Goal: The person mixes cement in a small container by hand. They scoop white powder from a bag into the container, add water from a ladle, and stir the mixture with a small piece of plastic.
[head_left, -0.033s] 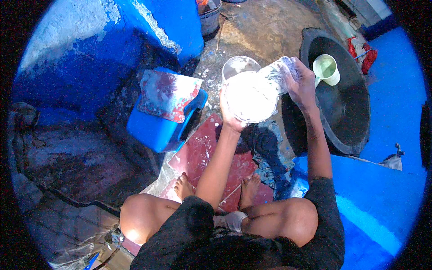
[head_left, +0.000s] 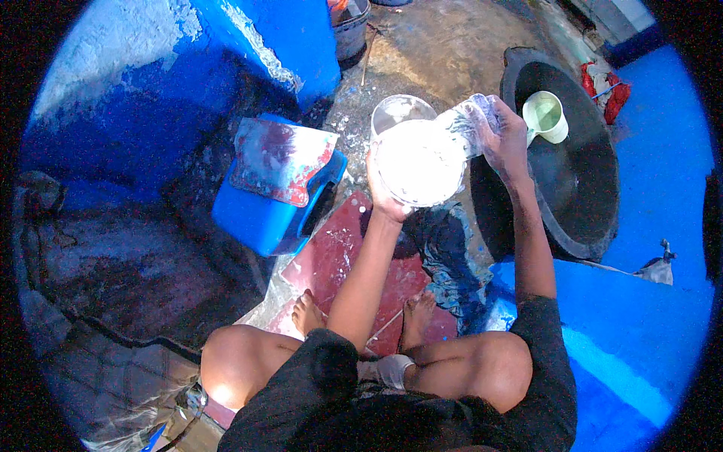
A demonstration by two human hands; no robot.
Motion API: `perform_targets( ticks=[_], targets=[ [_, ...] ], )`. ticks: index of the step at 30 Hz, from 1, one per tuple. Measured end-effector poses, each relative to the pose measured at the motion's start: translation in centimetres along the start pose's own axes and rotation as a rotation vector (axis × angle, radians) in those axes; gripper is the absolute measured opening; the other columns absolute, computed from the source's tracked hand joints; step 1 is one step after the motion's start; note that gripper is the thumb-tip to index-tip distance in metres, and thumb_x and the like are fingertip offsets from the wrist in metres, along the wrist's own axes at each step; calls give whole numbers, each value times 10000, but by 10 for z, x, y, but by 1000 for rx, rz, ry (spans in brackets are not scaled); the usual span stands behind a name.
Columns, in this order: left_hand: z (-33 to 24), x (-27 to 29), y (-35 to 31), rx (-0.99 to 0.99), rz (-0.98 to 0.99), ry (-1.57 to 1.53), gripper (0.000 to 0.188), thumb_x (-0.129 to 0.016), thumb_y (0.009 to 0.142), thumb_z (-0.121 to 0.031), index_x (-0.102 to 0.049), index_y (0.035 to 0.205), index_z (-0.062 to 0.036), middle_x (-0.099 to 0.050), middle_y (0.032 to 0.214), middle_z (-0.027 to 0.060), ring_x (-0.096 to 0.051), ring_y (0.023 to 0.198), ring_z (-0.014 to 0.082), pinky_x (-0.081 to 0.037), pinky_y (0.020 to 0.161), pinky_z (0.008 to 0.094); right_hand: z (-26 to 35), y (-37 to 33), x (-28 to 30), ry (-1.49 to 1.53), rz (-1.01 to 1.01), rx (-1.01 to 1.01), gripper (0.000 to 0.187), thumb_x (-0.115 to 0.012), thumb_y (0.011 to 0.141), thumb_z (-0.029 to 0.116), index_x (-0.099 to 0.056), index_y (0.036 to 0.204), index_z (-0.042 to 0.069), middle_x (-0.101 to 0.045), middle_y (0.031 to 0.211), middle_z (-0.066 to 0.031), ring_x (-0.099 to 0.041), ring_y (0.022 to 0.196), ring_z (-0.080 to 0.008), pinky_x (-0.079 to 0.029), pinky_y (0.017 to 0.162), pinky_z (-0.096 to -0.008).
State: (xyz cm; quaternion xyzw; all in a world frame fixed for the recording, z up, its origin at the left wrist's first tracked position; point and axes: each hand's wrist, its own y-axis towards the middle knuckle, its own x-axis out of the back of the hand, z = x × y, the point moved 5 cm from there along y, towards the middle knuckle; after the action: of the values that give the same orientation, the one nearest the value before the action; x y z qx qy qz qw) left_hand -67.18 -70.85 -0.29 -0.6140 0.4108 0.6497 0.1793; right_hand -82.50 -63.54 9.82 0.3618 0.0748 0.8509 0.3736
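Stained, uneven floor [head_left: 452, 56] beside blue walls [head_left: 655, 143], in strong sun. My left hand [head_left: 389, 197], curved part-open, supports a round white tub [head_left: 422, 167] in front of me from its lower left; my right hand [head_left: 507, 142], nearly closed, grips a crinkled clear pouch [head_left: 457, 126] at the tub's upper right. The tub is probably fairly heavy, slick and best cradled underneath; the pouch light, limp, best pinched at its gathered end. Glare hides whether the white is powder or paste. Right: smooth dipper [head_left: 548, 117], dark, rough-rimmed basin [head_left: 520, 71].
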Motion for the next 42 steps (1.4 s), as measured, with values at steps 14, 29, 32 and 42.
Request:
perform_targets(
  ticks=[14, 29, 32, 42],
  targets=[
    [14, 24, -2, 364, -426, -84, 603, -344, 917, -488, -435, 1307, -37, -527, 1267, 160, -534, 1130, 328, -432, 959, 487, -14, 14, -19, 1, 232, -42, 219, -611, 793, 48, -595, 998, -28, -643, 835, -92, -585, 767, -130, -466, 700, -281],
    [11, 18, 4, 364, -280, -297, 531, -307, 945, -425, -464, 1275, -40, -560, 1220, 154, -564, 1083, 307, -449, 945, 457, 60, -19, -34, -602, 361, 556, 191, -619, 710, 182, -652, 896, 151, -643, 884, -60, -627, 800, -266, -519, 665, -392],
    [6, 26, 8, 312, -373, -115, 583, -334, 917, -466, -462, 1275, -24, -564, 1207, 164, -575, 1059, 310, -463, 923, 458, 65, -33, -47, -561, 404, 642, 175, -610, 722, 210, -656, 884, 163, -638, 911, -36, -624, 801, -253, -509, 675, -398],
    [-14, 16, 7, 318, -395, -62, 630, -340, 912, -511, -430, 1309, -30, -520, 1271, 167, -512, 1156, 323, -408, 999, 448, 57, -20, -38, -553, 290, 555, 251, -615, 709, 219, -678, 949, 178, -642, 972, -11, -592, 878, -233, -482, 738, -369]
  ],
)
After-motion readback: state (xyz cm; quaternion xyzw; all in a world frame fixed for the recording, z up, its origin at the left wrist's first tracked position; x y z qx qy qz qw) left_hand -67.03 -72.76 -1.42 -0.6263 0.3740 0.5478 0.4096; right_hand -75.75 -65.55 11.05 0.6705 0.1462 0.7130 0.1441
